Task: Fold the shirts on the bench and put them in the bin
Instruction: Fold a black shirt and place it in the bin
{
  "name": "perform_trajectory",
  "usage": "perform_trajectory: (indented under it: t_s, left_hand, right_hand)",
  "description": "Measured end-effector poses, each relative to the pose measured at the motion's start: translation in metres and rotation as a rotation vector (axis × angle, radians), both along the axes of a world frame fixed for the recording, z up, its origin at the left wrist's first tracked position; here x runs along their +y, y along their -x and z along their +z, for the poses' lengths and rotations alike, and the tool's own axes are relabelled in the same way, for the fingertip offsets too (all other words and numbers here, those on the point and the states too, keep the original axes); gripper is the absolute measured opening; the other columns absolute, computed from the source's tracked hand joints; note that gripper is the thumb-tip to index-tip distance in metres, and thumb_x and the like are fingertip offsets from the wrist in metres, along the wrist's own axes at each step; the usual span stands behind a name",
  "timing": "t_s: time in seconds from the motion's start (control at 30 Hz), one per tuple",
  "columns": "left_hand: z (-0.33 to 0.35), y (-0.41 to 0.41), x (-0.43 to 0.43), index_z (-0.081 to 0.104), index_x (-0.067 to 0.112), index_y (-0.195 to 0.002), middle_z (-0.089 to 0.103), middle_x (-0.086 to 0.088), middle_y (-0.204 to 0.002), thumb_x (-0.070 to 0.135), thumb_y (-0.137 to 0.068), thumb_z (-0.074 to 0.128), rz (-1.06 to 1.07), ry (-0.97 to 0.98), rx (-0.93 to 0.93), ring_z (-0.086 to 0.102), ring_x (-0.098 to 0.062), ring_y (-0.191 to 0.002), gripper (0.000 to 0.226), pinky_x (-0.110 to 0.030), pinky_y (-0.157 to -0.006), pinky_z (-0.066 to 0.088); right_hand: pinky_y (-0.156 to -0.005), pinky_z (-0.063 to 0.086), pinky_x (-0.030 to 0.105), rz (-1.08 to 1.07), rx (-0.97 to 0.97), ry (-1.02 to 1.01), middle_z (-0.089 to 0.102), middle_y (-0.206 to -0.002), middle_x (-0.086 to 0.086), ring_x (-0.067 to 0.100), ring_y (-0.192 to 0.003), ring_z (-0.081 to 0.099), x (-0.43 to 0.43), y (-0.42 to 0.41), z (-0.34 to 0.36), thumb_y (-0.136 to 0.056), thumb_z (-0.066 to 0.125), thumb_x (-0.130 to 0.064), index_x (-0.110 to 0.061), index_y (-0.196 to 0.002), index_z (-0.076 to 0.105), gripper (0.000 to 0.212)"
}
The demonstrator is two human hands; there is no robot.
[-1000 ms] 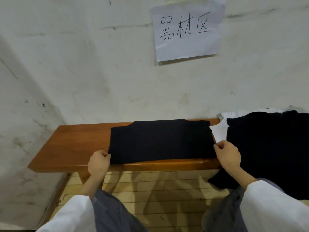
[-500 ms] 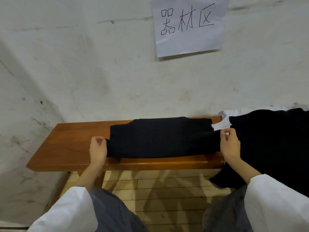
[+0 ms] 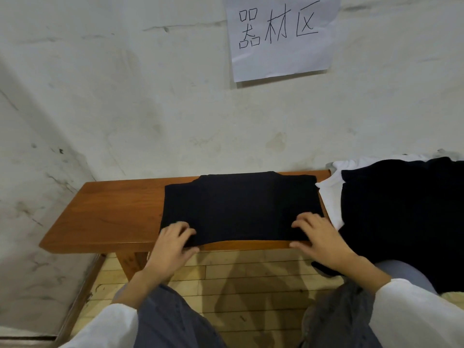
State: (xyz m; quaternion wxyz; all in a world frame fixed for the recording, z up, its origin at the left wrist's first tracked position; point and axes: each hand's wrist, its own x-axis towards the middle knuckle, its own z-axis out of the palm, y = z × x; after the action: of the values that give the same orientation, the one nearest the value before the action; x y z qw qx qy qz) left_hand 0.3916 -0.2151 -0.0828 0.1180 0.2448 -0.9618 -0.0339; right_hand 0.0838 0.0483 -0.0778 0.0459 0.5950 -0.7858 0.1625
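Centrally, a folded black cloth shirt [image 3: 241,204] lies flat on the brown wooden worktop [image 3: 113,212]. The left hand [image 3: 170,244] holds its corner at 7 o'clock, the right hand [image 3: 319,239] its corner at 5 o'clock. In each, curled fingers [image 3: 182,228] lie on top of the near hem and the thumb sits below it, pinching the cloth. A pile of loose black and white shirts [image 3: 401,209] lies at 3 o'clock; a white paper sign [image 3: 278,36] hangs at 12 o'clock.

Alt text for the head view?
Left hand and right hand pinch the near edge of a folded black shirt on a wooden bench. A pile of black and white shirts lies at right; a sign hangs on the wall above.
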Motion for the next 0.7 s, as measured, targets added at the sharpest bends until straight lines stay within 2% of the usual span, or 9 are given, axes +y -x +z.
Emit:
perform_trajectory:
  t_s: [0.07, 0.17, 0.2, 0.33, 0.43, 0.5, 0.53, 0.6, 0.7]
  left_hand:
    - [-0.002, 0.01, 0.003, 0.062, 0.021, -0.112, 0.056, 0.004, -0.116, 0.042, -0.075, 0.075, -0.075, -0.039, -0.103, 0.053, -0.016, -0.106, 0.044, -0.033, -0.091, 0.044]
    - [0.006, 0.019, 0.0, 0.067, 0.017, -0.104, 0.062, 0.006, -0.104, 0.022, -0.089, 0.065, -0.042, -0.149, 0.037, 0.058, -0.014, -0.096, 0.016, -0.03, -0.081, 0.05]
    - [0.009, 0.02, -0.001, 0.067, 0.015, -0.105, 0.063, 0.005, -0.101, 0.018, -0.092, 0.06, -0.022, -0.179, 0.08, 0.059, -0.014, -0.094, 0.015, -0.029, -0.079, 0.05]
    - [0.015, 0.025, 0.0, 0.062, 0.013, -0.11, 0.064, 0.002, -0.097, 0.017, -0.1, 0.045, 0.085, -0.222, 0.15, 0.059, -0.011, -0.088, 0.02, -0.02, -0.074, 0.045]
    - [0.015, 0.032, 0.004, 0.055, 0.015, -0.106, 0.055, 0.005, -0.092, 0.015, -0.101, 0.039, 0.123, -0.227, 0.098, 0.052, -0.009, -0.08, 0.017, -0.017, -0.066, 0.037]
    - [0.016, 0.037, 0.009, 0.053, 0.015, -0.102, 0.05, 0.005, -0.092, 0.014, -0.101, 0.037, 0.081, -0.217, 0.053, 0.048, -0.01, -0.078, 0.016, -0.021, -0.067, 0.036]
    - [0.018, 0.039, 0.011, 0.051, 0.016, -0.1, 0.05, 0.005, -0.091, 0.014, -0.102, 0.036, 0.074, -0.216, 0.041, 0.047, -0.011, -0.076, 0.016, -0.022, -0.066, 0.036]
    - [0.024, 0.039, 0.011, 0.046, 0.02, -0.094, 0.048, 0.006, -0.083, 0.019, -0.103, 0.034, 0.082, -0.249, 0.032, 0.046, -0.008, -0.069, 0.015, -0.02, -0.06, 0.033]
    - [0.037, 0.034, -0.001, 0.046, 0.02, -0.087, 0.048, 0.007, -0.068, 0.027, -0.099, 0.046, 0.073, -0.441, -0.064, 0.044, -0.006, -0.057, 0.014, -0.019, -0.052, 0.03]
  right_hand:
    - [-0.085, 0.044, 0.027, 0.065, -0.007, -0.136, 0.057, -0.113, -0.004, 0.014, -0.102, 0.055, -0.004, -0.006, -0.004, -0.081, 0.069, -0.039, -0.021, -0.112, 0.062, 0.037]
    - [-0.071, 0.045, 0.022, 0.005, -0.081, -0.016, 0.065, -0.095, -0.004, 0.016, -0.088, 0.063, -0.009, -0.004, -0.001, -0.084, 0.07, -0.019, -0.018, -0.098, 0.068, 0.014]
    - [-0.069, 0.047, 0.022, -0.012, -0.092, 0.011, 0.066, -0.092, -0.004, 0.015, -0.085, 0.064, -0.009, -0.002, 0.001, -0.085, 0.068, -0.016, -0.017, -0.097, 0.069, 0.012]
    - [-0.067, 0.052, 0.024, -0.086, -0.141, 0.063, 0.069, -0.09, 0.0, 0.016, -0.078, 0.066, -0.011, 0.0, 0.002, -0.089, 0.063, -0.01, -0.013, -0.101, 0.07, 0.014]
    - [-0.064, 0.04, 0.014, -0.159, -0.194, -0.041, 0.063, -0.1, 0.001, 0.01, -0.075, 0.056, -0.015, -0.003, 0.007, -0.092, 0.052, -0.003, -0.014, -0.113, 0.059, 0.024]
    - [-0.057, 0.038, 0.017, -0.147, -0.215, -0.13, 0.056, -0.1, -0.001, 0.011, -0.07, 0.052, -0.016, -0.007, 0.008, -0.094, 0.044, 0.0, -0.017, -0.119, 0.048, 0.03]
    - [-0.055, 0.042, 0.021, -0.142, -0.248, -0.152, 0.054, -0.097, -0.002, 0.013, -0.067, 0.053, -0.018, -0.009, 0.009, -0.096, 0.041, -0.004, -0.018, -0.121, 0.043, 0.029]
    - [-0.061, 0.049, 0.027, -0.13, -0.296, -0.189, 0.056, -0.089, -0.005, 0.013, -0.067, 0.058, -0.02, -0.01, 0.013, -0.1, 0.041, -0.023, -0.021, -0.125, 0.037, 0.025]
    - [-0.07, 0.048, 0.025, -0.012, -0.208, -0.399, 0.061, -0.086, -0.004, 0.012, -0.074, 0.06, -0.018, -0.002, 0.022, -0.091, 0.05, -0.051, -0.022, -0.13, 0.036, 0.05]
